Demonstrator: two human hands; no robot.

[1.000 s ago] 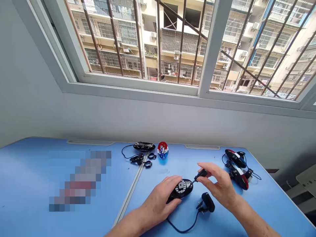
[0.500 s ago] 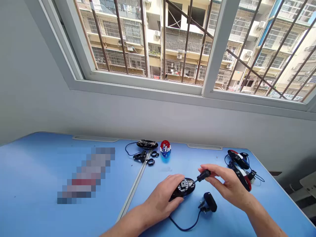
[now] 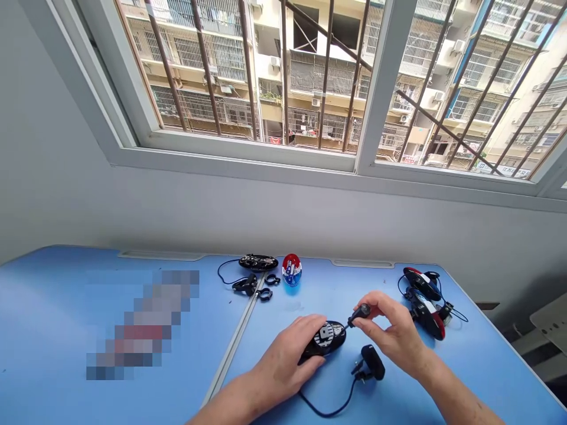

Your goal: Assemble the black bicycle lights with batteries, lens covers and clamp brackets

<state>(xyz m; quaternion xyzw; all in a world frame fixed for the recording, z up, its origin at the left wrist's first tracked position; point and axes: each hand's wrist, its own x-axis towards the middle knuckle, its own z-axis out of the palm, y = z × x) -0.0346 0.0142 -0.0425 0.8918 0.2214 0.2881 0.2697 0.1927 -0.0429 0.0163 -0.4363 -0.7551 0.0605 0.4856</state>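
Observation:
My left hand (image 3: 295, 351) is wrapped round a glossy black oval device (image 3: 333, 337) and holds it down on the blue table. A round, white-striped face shows on its top. Between the thumb and fingers of my right hand (image 3: 390, 327) is a small black-handled screwdriver (image 3: 359, 314), held at a slant. Its tip meets the right end of the device; the exact contact point is too small to make out. From under my left hand a black cable (image 3: 330, 415) curves to a black clip-like part (image 3: 372, 363) lying below my right hand.
Toward the back lie another black oval device (image 3: 258, 262), a black bracket (image 3: 245, 285), two black rings (image 3: 264, 294) and a red-and-blue egg-shaped container (image 3: 292, 270). More red-and-black devices with cables (image 3: 426, 316) rest at the right. A metal seam (image 3: 234, 348) crosses the table; a pixelated patch covers the left.
The view has shifted slightly. The screwdriver handle has turned a little and stands steeper in my right hand. My left hand keeps its hold on the device.

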